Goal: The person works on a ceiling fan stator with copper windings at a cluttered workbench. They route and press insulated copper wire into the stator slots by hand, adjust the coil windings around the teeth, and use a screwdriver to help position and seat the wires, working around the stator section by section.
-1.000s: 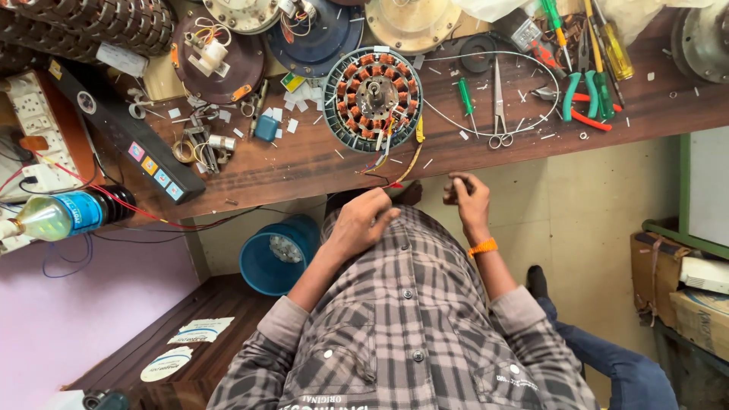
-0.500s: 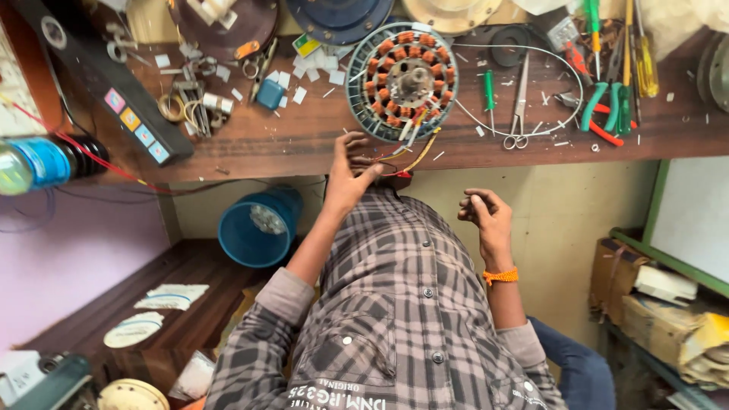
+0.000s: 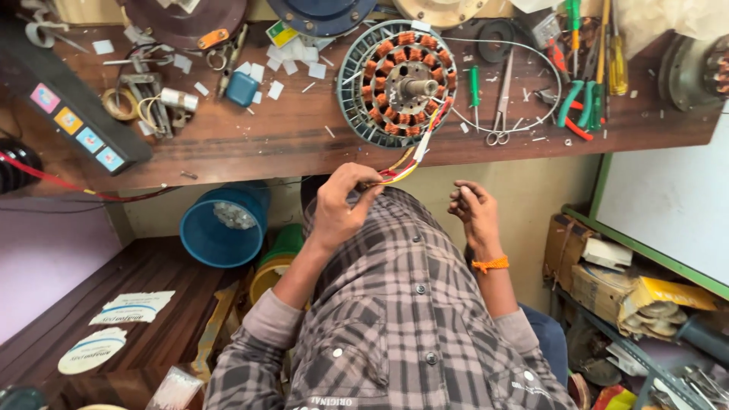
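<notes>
Figure: the left hand (image 3: pixel 339 206) has risen from just below the desk edge to pinch the red, yellow and white lead wires (image 3: pixel 410 158) trailing from the round copper-wound fan stator (image 3: pixel 400 82), which lies on the brown wooden desk (image 3: pixel 288 144); the leads are now drawn taut for handling. The right hand (image 3: pixel 475 215), beside the stator's leads, has its grip loosely curled, apparently holding nothing. Right of the stator lie steel scissors (image 3: pixel 502 106) and green-handled pliers (image 3: pixel 575 106); nothing obstructs the wires.
</notes>
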